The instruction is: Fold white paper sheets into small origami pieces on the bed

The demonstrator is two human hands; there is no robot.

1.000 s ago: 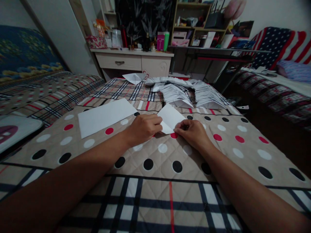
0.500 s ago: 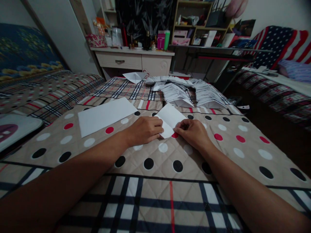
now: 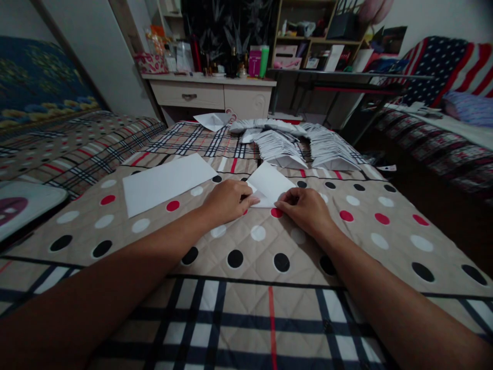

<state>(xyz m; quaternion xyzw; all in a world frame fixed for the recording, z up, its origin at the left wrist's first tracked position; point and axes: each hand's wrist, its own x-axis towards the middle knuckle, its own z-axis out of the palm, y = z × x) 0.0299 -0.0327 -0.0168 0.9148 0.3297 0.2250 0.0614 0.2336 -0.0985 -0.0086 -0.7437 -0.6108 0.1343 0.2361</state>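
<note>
A small white folded sheet of paper (image 3: 271, 182) lies on the dotted quilt (image 3: 246, 246) in front of me. My left hand (image 3: 227, 201) is closed, its fingertips pinching the sheet's near left corner, where a small flap is folded over. My right hand (image 3: 306, 210) rests at the sheet's near right edge with its fingers curled and pressed on the paper. A larger flat white sheet (image 3: 165, 182) lies to the left of my left hand.
Rows of many folded white paper pieces (image 3: 304, 146) lie beyond the sheet, with one loose folded piece (image 3: 213, 121) further back. A dresser (image 3: 210, 95) and cluttered shelves stand behind the bed. Another bed (image 3: 442, 133) is at the right.
The near left corner of the small sheet has been folded over by my left fingers. Both hands stayed almost in place; the view tilted slightly.
</note>
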